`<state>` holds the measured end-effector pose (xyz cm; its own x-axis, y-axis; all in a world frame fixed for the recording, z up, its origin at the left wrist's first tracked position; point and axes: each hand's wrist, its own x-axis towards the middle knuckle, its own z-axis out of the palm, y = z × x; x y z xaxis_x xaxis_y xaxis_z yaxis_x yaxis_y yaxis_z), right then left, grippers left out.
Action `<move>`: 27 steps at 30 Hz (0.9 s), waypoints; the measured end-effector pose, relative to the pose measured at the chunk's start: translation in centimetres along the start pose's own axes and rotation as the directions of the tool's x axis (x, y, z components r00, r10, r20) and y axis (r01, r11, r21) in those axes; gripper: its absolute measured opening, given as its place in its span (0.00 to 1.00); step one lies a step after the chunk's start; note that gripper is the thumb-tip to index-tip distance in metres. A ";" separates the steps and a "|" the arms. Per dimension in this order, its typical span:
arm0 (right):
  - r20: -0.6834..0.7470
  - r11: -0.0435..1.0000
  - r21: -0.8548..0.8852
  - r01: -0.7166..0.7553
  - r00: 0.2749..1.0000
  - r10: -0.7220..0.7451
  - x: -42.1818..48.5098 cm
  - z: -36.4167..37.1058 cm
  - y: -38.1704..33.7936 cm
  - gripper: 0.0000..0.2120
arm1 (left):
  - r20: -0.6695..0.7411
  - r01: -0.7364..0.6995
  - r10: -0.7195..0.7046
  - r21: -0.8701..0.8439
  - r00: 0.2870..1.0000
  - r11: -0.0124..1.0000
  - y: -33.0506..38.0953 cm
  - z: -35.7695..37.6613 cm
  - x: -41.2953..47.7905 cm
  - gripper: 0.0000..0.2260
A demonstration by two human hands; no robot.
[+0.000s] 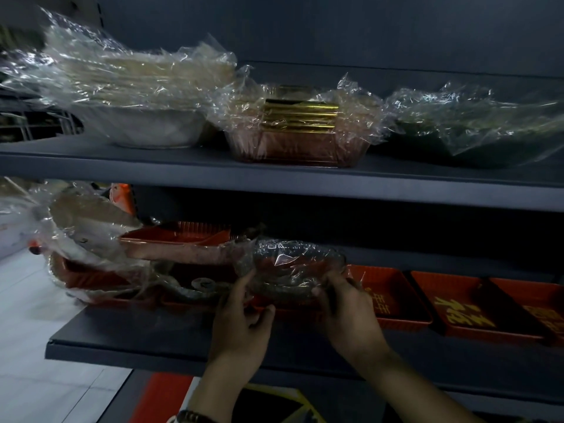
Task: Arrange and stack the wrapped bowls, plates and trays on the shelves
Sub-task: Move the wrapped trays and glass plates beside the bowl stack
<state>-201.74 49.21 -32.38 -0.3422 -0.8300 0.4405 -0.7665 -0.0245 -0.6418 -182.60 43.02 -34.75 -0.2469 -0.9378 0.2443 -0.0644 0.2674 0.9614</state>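
Now both hands [241, 319] [348, 303] grip wrapped bowls [293, 270] near lower shelf's [152, 340] front edge.

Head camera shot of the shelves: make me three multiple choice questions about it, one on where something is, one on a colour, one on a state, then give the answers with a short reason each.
1. Where does the stack of trays with gold rims stand?
A. on the upper shelf, between two other wrapped stacks
B. on the floor
C. on the lower shelf, far right

2. What colour are the open trays with yellow characters on the lower shelf?
A. blue
B. white
C. red-orange

3. What are the hands doing?
A. hanging empty below the shelf
B. both holding one wrapped bundle
C. each holding a separate tray

Answers: 1 A, it stands mid-shelf with the pale bowls on one side and a dark stack on the other. 2 C, their walls and floors are red-orange. 3 B, the left hand and right hand grip its two ends.
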 end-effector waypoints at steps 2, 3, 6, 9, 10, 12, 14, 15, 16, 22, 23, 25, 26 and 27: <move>-0.032 0.999 -0.034 0.000 0.999 -0.001 -0.6 -0.9 0.4 0.04 | -0.016 -0.004 0.004 0.021 1.000 1.000 0.0 -0.2 -0.1 0.28; -0.037 0.999 -0.048 -0.005 0.999 0.003 -1.1 -1.4 0.6 0.04 | -0.018 -0.003 0.004 0.030 1.000 1.000 0.1 -0.2 -0.2 0.28; -0.043 0.997 -0.073 -0.010 0.999 0.007 -2.8 -3.1 1.4 0.08 | -0.004 -0.008 0.009 0.051 1.000 0.999 0.2 -0.2 -0.5 0.27; -0.055 0.994 -0.107 -0.021 0.998 0.015 -4.7 -5.2 1.9 0.13 | 0.053 -0.030 0.026 0.068 0.998 0.997 0.5 0.2 -1.3 0.26; -0.059 0.993 -0.115 -0.015 0.998 0.008 -5.4 -5.9 2.0 0.13 | 0.068 -0.037 0.032 0.068 0.997 0.997 0.8 0.3 -1.8 0.26; -0.076 0.993 -0.114 -0.015 0.997 0.006 -6.6 -7.1 1.7 0.12 | 0.089 -0.060 0.053 0.083 0.995 0.995 1.4 0.6 -2.7 0.24; -0.100 0.995 -0.095 -0.038 0.995 0.028 -7.7 -8.2 1.1 0.13 | 0.107 -0.081 0.069 0.114 0.992 0.990 1.8 0.9 -3.6 0.23; -0.111 0.995 -0.090 -0.048 0.993 0.038 -8.3 -8.8 0.8 0.14 | 0.117 -0.086 0.072 0.120 0.990 0.989 2.2 0.9 -4.1 0.23; -0.119 0.995 -0.090 -0.046 0.992 0.035 -8.9 -9.3 0.6 0.14 | 0.124 -0.090 0.076 0.112 0.989 0.990 2.6 1.0 -4.6 0.23; -0.164 0.997 -0.076 0.000 0.986 -0.012 -12.2 -13.2 -1.1 0.11 | 0.069 -0.274 0.268 0.102 0.961 0.956 5.4 1.1 -7.2 0.22; -0.185 0.997 -0.078 0.007 0.982 -0.022 -12.8 -13.9 -1.4 0.11 | 0.051 -0.323 0.319 0.130 0.946 0.937 6.0 1.0 -7.6 0.20; -0.230 0.996 -0.078 0.043 0.971 -0.060 -13.9 -15.2 -2.2 0.12 | 0.007 -0.397 0.401 0.153 0.916 0.905 7.2 0.9 -8.8 0.17; -0.259 0.995 -0.065 0.070 0.962 -0.084 -14.5 -15.8 -2.7 0.11 | -0.013 -0.422 0.430 0.159 0.903 0.892 7.8 0.9 -9.6 0.16; -0.289 0.994 -0.052 0.097 0.951 -0.108 -15.1 -16.4 -3.3 0.11 | -0.033 -0.446 0.457 0.164 0.889 0.880 8.4 0.9 -10.4 0.15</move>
<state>-202.99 71.01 -26.64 -0.3997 -0.6258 0.6698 -0.8235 -0.0759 -0.5623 -181.44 55.26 -29.32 -0.2165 -0.7187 0.6607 -0.1050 0.6900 0.7162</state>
